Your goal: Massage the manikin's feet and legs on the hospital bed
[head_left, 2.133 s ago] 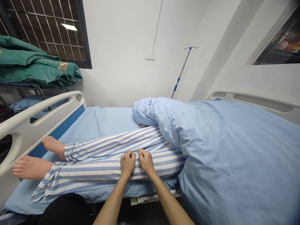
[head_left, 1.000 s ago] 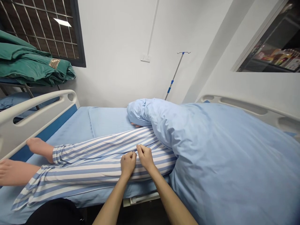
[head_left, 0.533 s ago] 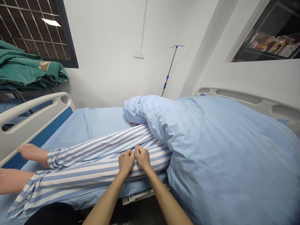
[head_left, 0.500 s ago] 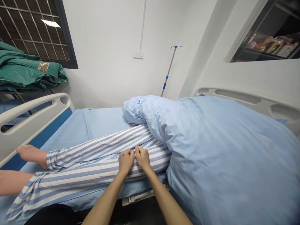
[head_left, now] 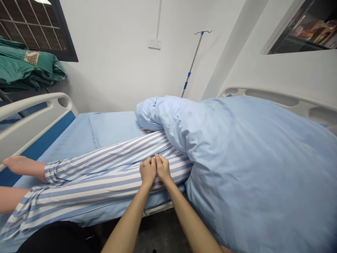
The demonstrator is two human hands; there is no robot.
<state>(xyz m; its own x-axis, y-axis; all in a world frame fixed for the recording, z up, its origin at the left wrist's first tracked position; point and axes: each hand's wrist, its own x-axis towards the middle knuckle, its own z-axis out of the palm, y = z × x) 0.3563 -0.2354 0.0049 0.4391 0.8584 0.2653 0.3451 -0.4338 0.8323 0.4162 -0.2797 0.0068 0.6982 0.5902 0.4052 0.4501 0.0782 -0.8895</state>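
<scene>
Here, striped trousers [head_left: 102,175] lie under the tightly curled fingers [head_left: 161,161]; whether gripped, I cannot tell.

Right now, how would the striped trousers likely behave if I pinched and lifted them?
The striped trousers would probably fold limply, since the cloth bunches into creases at the far cuff. The near cuff would likely lift easily, as it spreads loose and wide. Higher up, they may drag, because the blue quilt covers their upper end.

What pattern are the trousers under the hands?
Blue and white stripes on the trousers, clearest in the head view.
</scene>
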